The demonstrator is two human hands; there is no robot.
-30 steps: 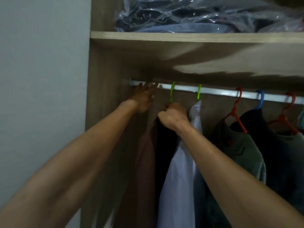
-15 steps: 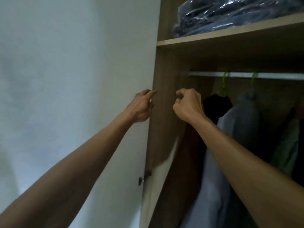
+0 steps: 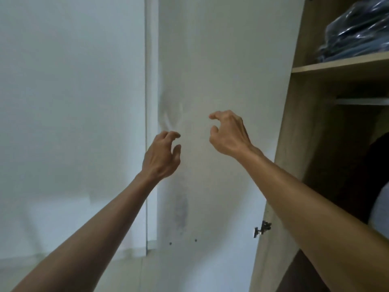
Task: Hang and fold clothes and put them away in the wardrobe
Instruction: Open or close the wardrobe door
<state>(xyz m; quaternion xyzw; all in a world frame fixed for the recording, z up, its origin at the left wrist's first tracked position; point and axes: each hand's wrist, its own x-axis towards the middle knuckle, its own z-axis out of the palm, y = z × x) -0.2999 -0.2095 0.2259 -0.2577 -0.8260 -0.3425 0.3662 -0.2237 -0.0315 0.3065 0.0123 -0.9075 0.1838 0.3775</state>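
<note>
Hands are hanging in the air with nothing in them: the left hand [image 3: 163, 157] is hovering with its fingers loosely curled, and the right hand [image 3: 228, 133] is hovering a little higher with thumb and forefinger half bent, apart from each other and from any cloth. Both are showing against the pale wall [image 3: 210, 60], and whether the left fingertips are touching it I cannot tell. To the right the wardrobe [image 3: 294, 144] is standing open, its wooden side panel running beside the right forearm and a small metal hinge [image 3: 262, 228] sticking out low on its edge. Inside, clothes wrapped in clear plastic [image 3: 357, 34] are lying on the upper shelf [image 3: 336, 65], the hanging rail [image 3: 362, 101] is showing beneath it, and dark and pale garments [image 3: 379, 186] are hanging at the far right edge. Judging from this, one hanging step is looking finished and the person is turning away between garments. The next move is likely calling for fetching another piece of clothing, which is nowhere in view, so its place cannot be told.
</note>
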